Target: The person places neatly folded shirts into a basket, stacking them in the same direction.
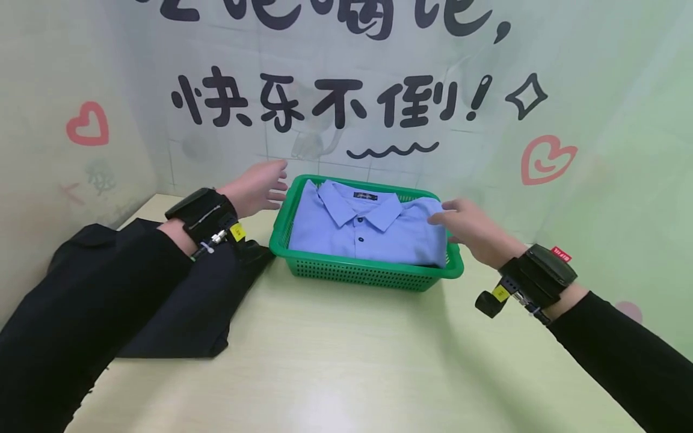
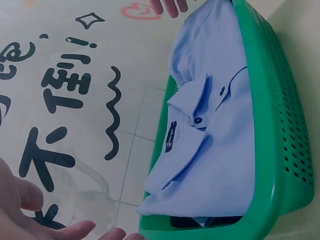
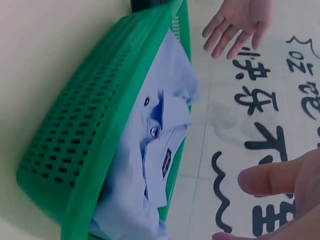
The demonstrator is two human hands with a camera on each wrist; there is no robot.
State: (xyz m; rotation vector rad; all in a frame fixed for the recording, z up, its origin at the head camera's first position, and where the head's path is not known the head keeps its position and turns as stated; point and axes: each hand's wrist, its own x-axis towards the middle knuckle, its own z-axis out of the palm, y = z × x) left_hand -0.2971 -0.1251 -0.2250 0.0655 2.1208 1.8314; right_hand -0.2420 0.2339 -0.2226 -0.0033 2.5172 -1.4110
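A folded light-blue collared shirt (image 1: 373, 231) lies in a green plastic basket (image 1: 357, 272), its collar and dark buttons facing up. Just off the basket's left end is my left hand (image 1: 261, 187), fingers extended and holding nothing. My right hand (image 1: 470, 228) hovers by the right end, close over the shirt's edge; whether it touches the cloth I cannot tell. In the right wrist view the thumb (image 3: 270, 177) is straight, apart from the shirt (image 3: 150, 140). From the left wrist, the shirt (image 2: 215, 130) fills most of the basket, with something dark under its near end.
Black cloth (image 1: 216, 313) lies on the pale table (image 1: 325, 349) at the left, partly beneath my left arm. Behind the basket rises a wall covering (image 1: 346, 54) with dark lettering and pink hearts. Side walls stand at both left and right.
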